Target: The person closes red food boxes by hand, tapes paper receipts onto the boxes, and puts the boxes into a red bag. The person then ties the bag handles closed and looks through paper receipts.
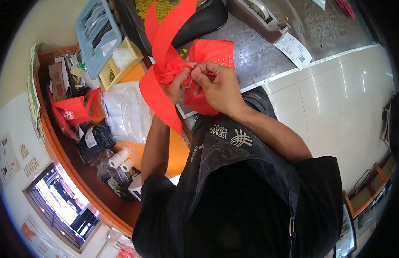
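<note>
A red fabric bag (201, 101) with white print sits at the counter edge, bunched together at its neck. Its long red straps (166, 36) stick up and hang to the left. My left hand (175, 89) is closed around the gathered neck from the left side. On the right side, my right hand (220, 88) is closed in a pinch at the same gather, thumb and forefinger pressed together. Between the fingertips there is something small, too little to make out. The lower part of the bag rests close to my dark apron (234, 148).
A tape dispenser (256, 17) and a printed paper slip (294, 50) lie on the grey counter (268, 60). At left are a blue tray (82, 36) of utensils, a yellow divided box (110, 81), clear plastic bags (127, 112) and white rolls (118, 158) on an orange surface.
</note>
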`<state>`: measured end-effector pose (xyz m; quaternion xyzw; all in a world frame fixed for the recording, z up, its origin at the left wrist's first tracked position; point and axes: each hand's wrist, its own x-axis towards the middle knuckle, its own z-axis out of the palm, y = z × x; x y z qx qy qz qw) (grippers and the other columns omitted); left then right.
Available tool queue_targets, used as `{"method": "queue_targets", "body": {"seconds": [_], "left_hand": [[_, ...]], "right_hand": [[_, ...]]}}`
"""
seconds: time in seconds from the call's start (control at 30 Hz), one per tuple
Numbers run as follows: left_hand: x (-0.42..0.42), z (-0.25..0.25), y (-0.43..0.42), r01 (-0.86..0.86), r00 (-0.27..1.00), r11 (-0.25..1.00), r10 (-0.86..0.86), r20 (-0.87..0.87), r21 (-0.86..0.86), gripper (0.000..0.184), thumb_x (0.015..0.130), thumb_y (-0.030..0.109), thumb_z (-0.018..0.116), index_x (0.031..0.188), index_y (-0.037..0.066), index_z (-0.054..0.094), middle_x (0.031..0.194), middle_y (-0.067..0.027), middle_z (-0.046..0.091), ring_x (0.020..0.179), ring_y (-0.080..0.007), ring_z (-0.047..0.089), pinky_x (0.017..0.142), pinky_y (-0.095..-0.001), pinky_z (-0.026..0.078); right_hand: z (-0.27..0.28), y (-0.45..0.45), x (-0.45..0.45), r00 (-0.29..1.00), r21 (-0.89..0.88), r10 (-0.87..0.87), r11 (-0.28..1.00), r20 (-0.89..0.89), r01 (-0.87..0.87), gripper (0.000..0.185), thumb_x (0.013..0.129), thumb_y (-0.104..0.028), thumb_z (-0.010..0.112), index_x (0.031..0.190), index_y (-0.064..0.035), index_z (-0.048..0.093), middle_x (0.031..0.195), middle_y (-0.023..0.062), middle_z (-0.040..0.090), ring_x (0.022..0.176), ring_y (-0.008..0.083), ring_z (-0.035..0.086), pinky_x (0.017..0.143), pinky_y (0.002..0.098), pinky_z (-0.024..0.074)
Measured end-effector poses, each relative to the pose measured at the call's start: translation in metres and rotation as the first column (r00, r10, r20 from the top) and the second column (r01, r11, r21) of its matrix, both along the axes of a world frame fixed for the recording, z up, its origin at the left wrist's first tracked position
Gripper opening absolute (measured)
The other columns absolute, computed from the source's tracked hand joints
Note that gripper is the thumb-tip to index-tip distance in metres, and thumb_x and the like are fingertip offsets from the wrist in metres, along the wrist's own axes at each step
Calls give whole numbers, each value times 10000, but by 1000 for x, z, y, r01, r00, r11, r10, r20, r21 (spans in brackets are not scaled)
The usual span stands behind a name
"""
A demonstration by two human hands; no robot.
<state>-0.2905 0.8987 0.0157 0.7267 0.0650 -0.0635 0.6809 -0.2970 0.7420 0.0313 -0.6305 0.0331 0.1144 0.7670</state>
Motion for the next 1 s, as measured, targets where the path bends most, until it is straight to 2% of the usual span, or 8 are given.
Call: {"method": "queue_targets", "body": {"seconds": [0.07,0.17,0.27,0.47,0.57,0.67,0.77,1.0], "left_hand": [[-1,-8,-9,-15,986,999,22,163,-43,217,903,69,541,1063,-24,654,1107,-111,644,1006,-200,607,935,-336,457],[-12,-18,-13,-146,985,984,154,79,-102,236,923,100,548,1109,-20,627,1132,-121,628,1039,-202,597,951,-334,450],[-17,-15,-12,-260,961,929,223,-163,-264,240,930,111,574,1133,-10,610,1104,-108,637,1021,-202,603,949,-331,454],[-21,-11,-9,-217,972,976,219,82,-33,223,901,60,615,1119,10,601,1051,-91,646,967,-194,616,927,-329,462],[-22,0,-15,-140,980,892,187,68,-430,226,899,45,600,1122,16,578,1076,-98,623,1004,-190,593,930,-331,448],[-16,7,-36,-299,947,791,314,-65,-533,173,896,25,581,1068,31,560,1067,-88,583,1020,-183,560,934,-329,425],[-13,10,-32,-266,959,769,271,-79,-581,109,898,21,569,1000,43,537,1028,-74,541,1013,-177,535,936,-327,411],[2,24,-29,-169,985,931,167,-33,-323,140,908,45,566,1043,53,531,1004,-60,542,1002,-177,555,939,-334,416]], "right_hand": [[1,0,-3,990,-157,-25,986,135,47,47,865,-16,636,884,26,622,765,121,628,659,241,631,617,334,500],[4,0,-5,846,-237,-121,931,520,279,54,829,5,645,876,3,617,841,138,612,750,311,625,677,364,506],[0,-1,-4,888,-225,-44,960,459,164,81,819,8,656,883,-1,608,955,145,611,813,298,633,695,354,513],[-13,-14,-13,642,-299,213,954,737,27,190,774,53,708,930,-13,621,1038,161,623,770,243,644,611,296,512],[-11,-8,-7,696,-254,105,960,711,114,252,751,33,715,974,2,603,1063,171,602,879,274,649,738,322,528],[2,-6,0,800,-257,61,959,597,118,384,725,-15,747,1075,14,590,1070,178,603,876,283,653,747,348,528],[21,-18,12,898,-299,256,943,357,-150,486,701,-67,746,1147,26,578,1079,182,607,859,306,649,765,380,524],[15,-61,59,616,-599,595,764,516,-237,573,684,-153,652,1233,-6,573,1138,183,617,927,339,615,837,383,501]]}}
